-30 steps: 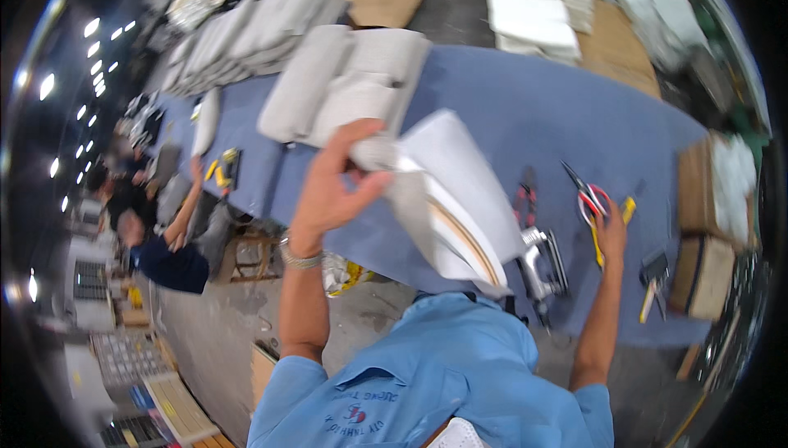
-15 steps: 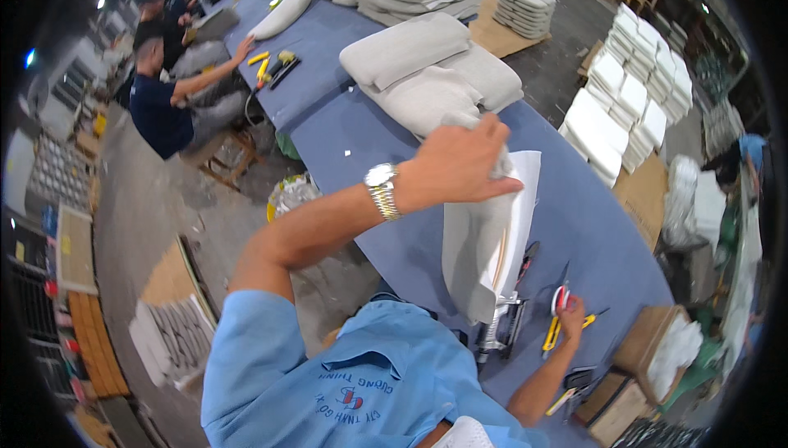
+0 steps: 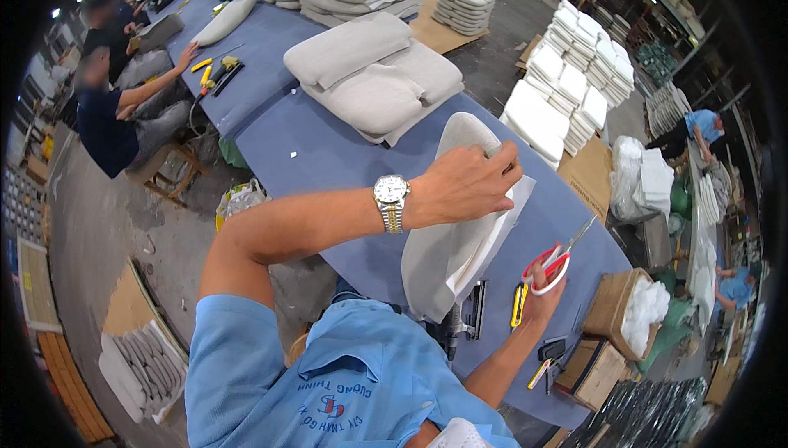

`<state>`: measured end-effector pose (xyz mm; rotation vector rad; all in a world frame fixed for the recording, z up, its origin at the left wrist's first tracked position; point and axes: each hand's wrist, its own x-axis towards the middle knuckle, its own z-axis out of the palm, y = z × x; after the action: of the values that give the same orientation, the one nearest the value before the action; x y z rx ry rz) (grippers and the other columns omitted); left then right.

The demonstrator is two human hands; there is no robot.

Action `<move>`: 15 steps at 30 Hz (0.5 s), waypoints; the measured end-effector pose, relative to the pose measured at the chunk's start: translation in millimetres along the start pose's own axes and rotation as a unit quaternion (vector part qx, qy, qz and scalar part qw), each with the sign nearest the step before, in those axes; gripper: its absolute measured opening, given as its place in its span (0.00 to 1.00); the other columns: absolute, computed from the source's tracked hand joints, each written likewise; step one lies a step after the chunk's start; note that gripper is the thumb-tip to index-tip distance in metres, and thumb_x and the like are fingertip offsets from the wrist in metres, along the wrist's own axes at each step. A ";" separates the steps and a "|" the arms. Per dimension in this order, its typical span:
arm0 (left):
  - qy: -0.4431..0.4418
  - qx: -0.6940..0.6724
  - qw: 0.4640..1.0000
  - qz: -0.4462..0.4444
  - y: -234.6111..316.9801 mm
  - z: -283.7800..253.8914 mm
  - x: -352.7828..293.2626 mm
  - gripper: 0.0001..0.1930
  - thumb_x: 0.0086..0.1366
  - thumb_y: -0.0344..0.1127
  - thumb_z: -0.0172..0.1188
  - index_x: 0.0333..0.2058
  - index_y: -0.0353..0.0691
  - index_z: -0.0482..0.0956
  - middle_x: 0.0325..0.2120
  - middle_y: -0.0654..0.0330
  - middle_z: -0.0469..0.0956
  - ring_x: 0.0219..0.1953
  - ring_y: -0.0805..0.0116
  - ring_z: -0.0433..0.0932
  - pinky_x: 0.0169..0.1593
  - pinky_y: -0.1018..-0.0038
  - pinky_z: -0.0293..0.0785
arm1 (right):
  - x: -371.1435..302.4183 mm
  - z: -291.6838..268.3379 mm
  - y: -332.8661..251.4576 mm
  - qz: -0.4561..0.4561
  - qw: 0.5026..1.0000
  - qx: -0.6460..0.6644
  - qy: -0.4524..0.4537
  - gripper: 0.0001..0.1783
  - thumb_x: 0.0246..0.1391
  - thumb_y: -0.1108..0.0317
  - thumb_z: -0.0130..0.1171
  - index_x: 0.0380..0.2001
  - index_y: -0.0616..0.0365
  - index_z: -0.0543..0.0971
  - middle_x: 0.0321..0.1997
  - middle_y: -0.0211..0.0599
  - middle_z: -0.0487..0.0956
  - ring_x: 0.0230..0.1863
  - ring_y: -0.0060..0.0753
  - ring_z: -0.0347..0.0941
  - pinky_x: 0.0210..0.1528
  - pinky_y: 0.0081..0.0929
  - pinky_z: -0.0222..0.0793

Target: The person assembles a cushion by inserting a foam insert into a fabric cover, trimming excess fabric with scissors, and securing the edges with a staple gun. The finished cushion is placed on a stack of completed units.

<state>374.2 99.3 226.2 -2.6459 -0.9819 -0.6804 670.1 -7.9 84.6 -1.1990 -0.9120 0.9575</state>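
Handling of a grey cushion with 2 bare hands. The grey cushion (image 3: 439, 226) lies tilted over the near part of the blue surface (image 3: 336, 171), its white underside layer showing along the right edge. The left hand (image 3: 468, 185), palm down with a metal wristwatch (image 3: 391, 191) at its wrist, has its grip clamped on the cushion's upper right edge. The right hand (image 3: 543, 294) has its grip closed around the red-and-white handles of the scissors (image 3: 554, 269), whose blades point away toward the upper right. A yellow utility knife (image 3: 519, 305) lies just beside this hand. A staple gun (image 3: 474, 310) lies at the cushion's lower end, partly hidden by it. Farther off, a pile of grey cushions (image 3: 377, 83) rests on the same surface. By the right edge stands a box (image 3: 603, 304) of white stuffing (image 3: 647, 313). At left, a co-worker (image 3: 111, 138) sits with 1 arm extended onto the surface.
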 end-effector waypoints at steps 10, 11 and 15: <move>-0.068 -0.093 0.987 -0.113 51.6 -24.2 -19.7 0.52 0.50 0.46 0.77 0.70 0.33 0.62 0.72 0.45 0.57 0.54 0.43 0.78 0.52 0.59 0.81 | 67.4 147.1 -149.0 -0.207 0.950 -0.065 -0.226 0.42 0.55 0.74 0.69 0.70 0.58 0.61 0.59 0.43 0.82 0.49 0.31 0.80 0.50 0.27 0.77; -0.045 -0.104 0.986 -0.119 53.7 -22.5 -23.1 0.51 0.51 0.44 0.76 0.71 0.33 0.60 0.72 0.45 0.56 0.56 0.42 0.77 0.53 0.58 0.81 | 79.1 158.3 -159.5 -0.162 0.944 -0.041 -0.283 0.42 0.55 0.73 0.69 0.70 0.57 0.62 0.58 0.42 0.83 0.47 0.30 0.81 0.49 0.26 0.77; 0.046 -0.195 0.971 -0.130 55.9 0.4 -38.2 0.49 0.56 0.30 0.66 0.74 0.35 0.52 0.74 0.41 0.53 0.65 0.38 0.71 0.56 0.55 0.80 | 147.9 187.1 -122.7 -0.141 0.890 -0.254 -0.351 0.31 0.58 0.68 0.67 0.64 0.54 0.71 0.52 0.39 0.85 0.40 0.19 0.76 0.41 0.22 0.73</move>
<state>385.9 36.7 203.3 -2.8007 -1.2967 -1.1509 557.7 179.1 240.6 -1.0959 -1.9587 0.9514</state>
